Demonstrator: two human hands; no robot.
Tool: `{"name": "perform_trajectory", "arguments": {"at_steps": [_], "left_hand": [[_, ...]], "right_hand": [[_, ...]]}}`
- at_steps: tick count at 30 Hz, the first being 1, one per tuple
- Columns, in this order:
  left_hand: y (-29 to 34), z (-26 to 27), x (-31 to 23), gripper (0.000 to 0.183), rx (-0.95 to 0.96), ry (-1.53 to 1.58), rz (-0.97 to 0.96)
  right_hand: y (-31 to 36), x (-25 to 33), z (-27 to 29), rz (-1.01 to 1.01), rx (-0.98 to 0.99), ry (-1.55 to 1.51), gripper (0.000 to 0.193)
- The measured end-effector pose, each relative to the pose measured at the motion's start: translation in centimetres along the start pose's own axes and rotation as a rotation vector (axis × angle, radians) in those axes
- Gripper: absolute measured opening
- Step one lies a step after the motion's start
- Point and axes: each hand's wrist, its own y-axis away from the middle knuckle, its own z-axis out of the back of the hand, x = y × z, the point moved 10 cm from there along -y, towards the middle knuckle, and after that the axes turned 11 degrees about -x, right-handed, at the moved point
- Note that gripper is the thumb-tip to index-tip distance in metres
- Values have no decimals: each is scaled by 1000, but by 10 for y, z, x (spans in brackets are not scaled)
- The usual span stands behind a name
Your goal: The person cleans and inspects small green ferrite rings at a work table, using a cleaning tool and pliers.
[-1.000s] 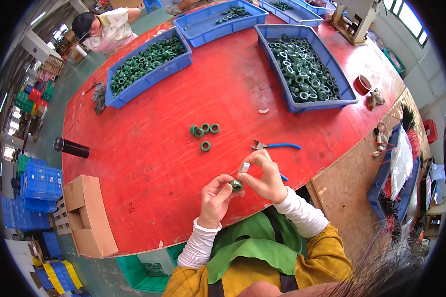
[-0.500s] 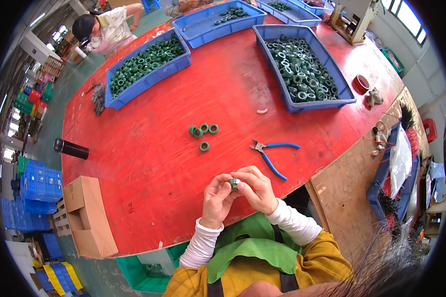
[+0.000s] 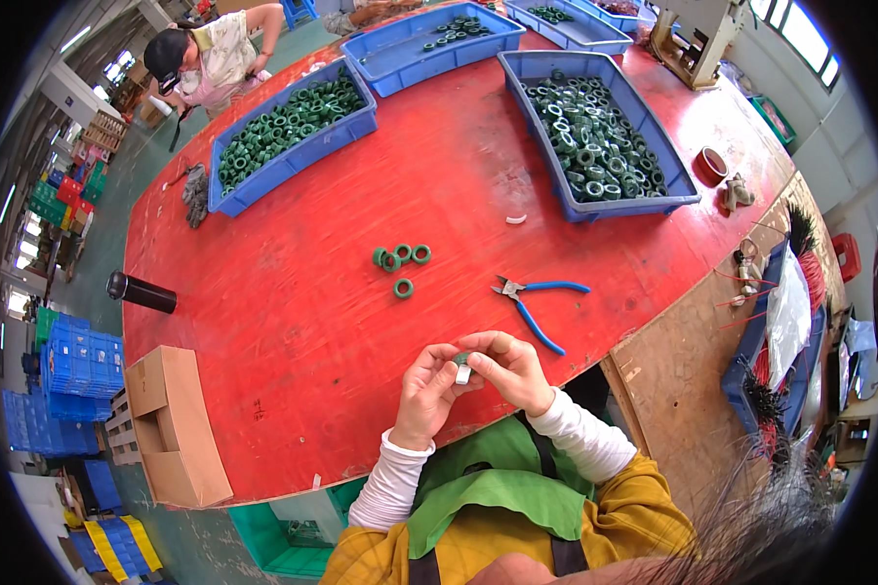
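Close to the table's near edge, my left hand (image 3: 424,395) and my right hand (image 3: 512,372) meet over one small green ring (image 3: 461,359), both pinching it. A short white piece (image 3: 463,374) shows at the ring, between my thumbs; fingers cover much of both. Several green rings (image 3: 403,289) lie loose on the red table, beyond my hands. To the right rests a pair of blue-handled cutting pliers (image 3: 529,302), jaws toward the left, touched by neither hand.
Blue trays (image 3: 678,203) of green rings stand along the far side. A dark bottle (image 3: 144,292) and a cardboard box (image 3: 205,439) are at the left. A small white strip (image 3: 516,219) lies mid-table. Across the table, a person (image 3: 210,68) stands at the far left.
A white piece now shows below the green ring between my fingers. My hands have stayed in nearly the same place. The person at the far left has shifted their arms.
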Motion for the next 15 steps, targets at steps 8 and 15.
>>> {"name": "perform_trajectory", "arguments": {"at_steps": [8, 15], "left_hand": [[-7, 9, -4, 15, -5, -83, 34], [-9, 8, 1, 16, -55, -77, 20]], "right_hand": [[11, 78, -12, 692, 41, 558, 33], [29, 83, -36, 1086, 59, 888, 32]]}}
